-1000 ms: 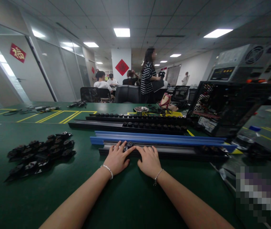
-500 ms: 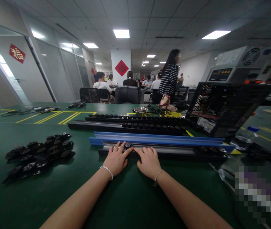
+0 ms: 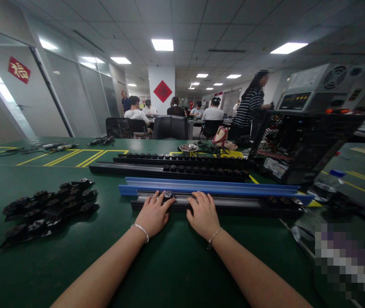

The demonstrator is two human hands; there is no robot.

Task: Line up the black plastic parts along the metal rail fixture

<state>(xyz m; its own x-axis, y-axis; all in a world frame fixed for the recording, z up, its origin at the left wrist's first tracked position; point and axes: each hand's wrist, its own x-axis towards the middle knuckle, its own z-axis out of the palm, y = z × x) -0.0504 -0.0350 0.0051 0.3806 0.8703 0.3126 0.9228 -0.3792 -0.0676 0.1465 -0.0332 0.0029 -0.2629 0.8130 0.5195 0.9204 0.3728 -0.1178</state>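
Note:
My left hand [image 3: 153,215] and my right hand [image 3: 203,215] lie side by side on a long black and silver rail [image 3: 233,202] on the green table [image 3: 169,265]. The fingers of both hands are stretched forward over the rail's near edge. Between my two index fingers a small black part [image 3: 168,194] sits in the rail's groove, and my left fingertips touch it. A blue strip [image 3: 214,187] runs along the far side of the rail.
A heap of black parts [image 3: 49,208] lies to the left. Two more black rails [image 3: 176,164] filled with parts lie farther back, with a metal bowl [image 3: 188,148] behind. An open computer case [image 3: 301,143] stands at the right. Seated people and a standing person [image 3: 249,109] are beyond.
My right fingers have slid slightly to the right along the rail. The standing person in the striped top has walked to the right. The view has shifted a little.

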